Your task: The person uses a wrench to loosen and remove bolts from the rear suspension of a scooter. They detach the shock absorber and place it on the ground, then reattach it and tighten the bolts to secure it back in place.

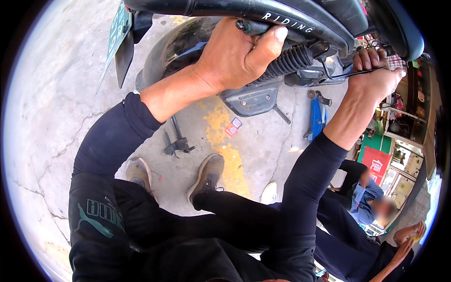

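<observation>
A black scooter or motorcycle stands in front of me, with a curved black rail (225, 10) at its rear. Just under this rail, my left hand (239, 58) is closed around a dark cylindrical part (256, 28), thumb along it; the other fingers are mostly hidden. Right beside it runs a ribbed black shock absorber (289, 63). My right hand (373, 77) grips the long arm of a thin bent hex key (345, 74). The key's short end points up at the frame near the top of the shock absorber; its tip contact is hard to make out.
A blue metal tool (317, 115) and a black stand-like piece (177, 144) are on the concrete, with a small red card (233, 127) near worn yellow paint. Two people sit at the right by a red sign (376, 163). A plate (115, 42) hangs from the vehicle's rear.
</observation>
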Demonstrator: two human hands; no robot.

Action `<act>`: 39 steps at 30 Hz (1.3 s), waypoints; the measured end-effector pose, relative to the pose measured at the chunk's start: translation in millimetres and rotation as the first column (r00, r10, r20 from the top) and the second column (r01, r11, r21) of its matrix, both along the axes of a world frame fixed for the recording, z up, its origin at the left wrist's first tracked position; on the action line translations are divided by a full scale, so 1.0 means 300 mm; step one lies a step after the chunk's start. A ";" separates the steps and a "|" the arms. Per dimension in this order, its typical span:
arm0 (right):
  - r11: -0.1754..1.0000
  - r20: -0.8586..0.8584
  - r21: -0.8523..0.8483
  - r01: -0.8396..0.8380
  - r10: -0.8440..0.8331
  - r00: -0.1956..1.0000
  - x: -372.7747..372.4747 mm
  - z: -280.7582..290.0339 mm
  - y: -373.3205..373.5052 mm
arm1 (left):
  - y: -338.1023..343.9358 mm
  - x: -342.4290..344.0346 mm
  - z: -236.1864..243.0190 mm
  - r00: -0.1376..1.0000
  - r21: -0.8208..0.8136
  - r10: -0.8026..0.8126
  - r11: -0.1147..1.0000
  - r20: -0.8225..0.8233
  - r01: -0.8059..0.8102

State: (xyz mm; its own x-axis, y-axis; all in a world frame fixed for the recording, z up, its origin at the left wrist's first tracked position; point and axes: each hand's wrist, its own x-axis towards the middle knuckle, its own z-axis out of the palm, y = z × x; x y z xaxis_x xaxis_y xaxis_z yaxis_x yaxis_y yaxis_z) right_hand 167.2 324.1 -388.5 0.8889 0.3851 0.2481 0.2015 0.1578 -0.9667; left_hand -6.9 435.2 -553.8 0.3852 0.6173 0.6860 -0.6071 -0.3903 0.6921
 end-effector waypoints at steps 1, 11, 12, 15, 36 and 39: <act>0.995 0.127 -0.076 0.061 -0.051 0.991 -0.052 0.016 0.034 | 0.001 0.001 0.002 0.999 0.009 0.027 1.000 0.029 -0.027; 0.942 0.798 -0.324 -0.090 0.323 0.508 -0.369 -0.294 -0.038 | 0.017 0.005 -0.006 1.000 0.024 -0.015 1.000 -0.027 0.016; 0.866 0.805 -0.498 -0.048 0.483 0.344 -0.364 -0.292 -0.069 | 0.016 0.003 -0.003 0.999 -0.002 -0.037 0.999 -0.023 0.037; 0.772 0.793 -0.608 0.187 0.602 0.092 -0.351 -0.421 -0.178 | 0.018 0.005 0.003 1.000 0.055 -0.006 0.998 -0.028 0.007; 0.996 -0.611 0.070 -0.055 0.087 0.787 0.078 -0.306 -0.310 | 0.011 0.031 -0.006 0.989 -0.007 -0.127 0.992 0.072 0.128; 0.997 -0.229 -0.014 0.075 -0.076 0.970 0.038 -0.149 -0.212 | 0.022 0.024 -0.017 0.997 0.062 -0.074 0.995 0.004 0.074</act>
